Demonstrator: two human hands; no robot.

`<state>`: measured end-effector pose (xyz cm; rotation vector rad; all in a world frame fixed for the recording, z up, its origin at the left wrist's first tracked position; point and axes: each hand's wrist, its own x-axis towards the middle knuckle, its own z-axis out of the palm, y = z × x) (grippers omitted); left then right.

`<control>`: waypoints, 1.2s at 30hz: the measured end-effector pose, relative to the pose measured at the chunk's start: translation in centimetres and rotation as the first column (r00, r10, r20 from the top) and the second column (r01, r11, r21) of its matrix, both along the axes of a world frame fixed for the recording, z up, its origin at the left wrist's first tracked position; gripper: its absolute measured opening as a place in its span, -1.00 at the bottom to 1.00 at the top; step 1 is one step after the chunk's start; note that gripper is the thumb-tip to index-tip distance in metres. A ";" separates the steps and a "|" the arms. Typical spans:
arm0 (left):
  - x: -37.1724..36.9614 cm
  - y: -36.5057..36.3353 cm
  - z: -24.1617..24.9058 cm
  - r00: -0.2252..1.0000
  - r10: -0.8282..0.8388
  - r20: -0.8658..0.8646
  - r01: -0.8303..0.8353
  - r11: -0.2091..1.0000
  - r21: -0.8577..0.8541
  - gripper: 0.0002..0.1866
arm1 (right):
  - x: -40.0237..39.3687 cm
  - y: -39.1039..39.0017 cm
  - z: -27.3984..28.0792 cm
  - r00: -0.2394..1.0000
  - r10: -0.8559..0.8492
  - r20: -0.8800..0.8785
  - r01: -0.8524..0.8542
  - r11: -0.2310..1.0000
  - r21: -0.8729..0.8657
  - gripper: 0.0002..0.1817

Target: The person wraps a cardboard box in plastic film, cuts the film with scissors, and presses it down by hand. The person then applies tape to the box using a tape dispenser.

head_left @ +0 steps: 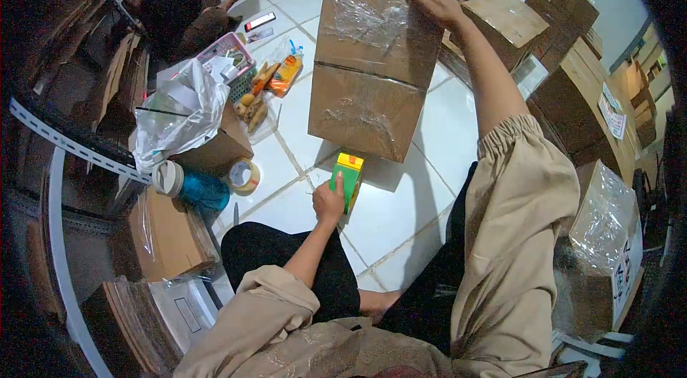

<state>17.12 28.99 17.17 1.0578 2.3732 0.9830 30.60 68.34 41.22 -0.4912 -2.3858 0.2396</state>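
A tall cardboard box, with shiny clear wrap over its side, stands out in front of me above the white tiles. My right hand reaches to its far upper right corner, fingers bent over the edge. Below the near edge of the cardboard box, my left hand is closed around a small green and yellow box, thumb along its green side. Part of the small box is hidden behind the fingers.
To the left lie a tape roll, a blue bottle, a white plastic bag and bagged food. Wrapped cartons crowd the right. Another person sits at the far left by a pink basket.
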 end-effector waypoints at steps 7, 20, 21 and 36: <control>-2.8 2.4 -1.0 1.000 0.026 0.007 -0.025 0.986 -0.163 -0.29 | -0.7 -7.1 2.2 0.858 -0.455 0.237 0.451 0.890 0.074 -0.41; -6.8 2.5 1.3 0.997 0.040 -0.062 -0.063 0.901 -0.429 -0.33 | -1.0 -8.7 2.1 0.884 -0.439 0.160 0.424 0.897 0.120 -0.36; -7.0 2.8 2.0 0.994 0.004 -0.111 -0.055 0.885 -0.463 -0.34 | -0.9 -8.5 2.0 0.880 -0.454 0.140 0.427 0.885 0.184 -0.37; -6.9 3.8 -2.6 0.918 0.351 -0.183 -0.360 0.933 -0.020 -0.41 | -0.8 -8.9 2.3 0.859 -0.475 0.192 0.455 0.879 0.140 -0.39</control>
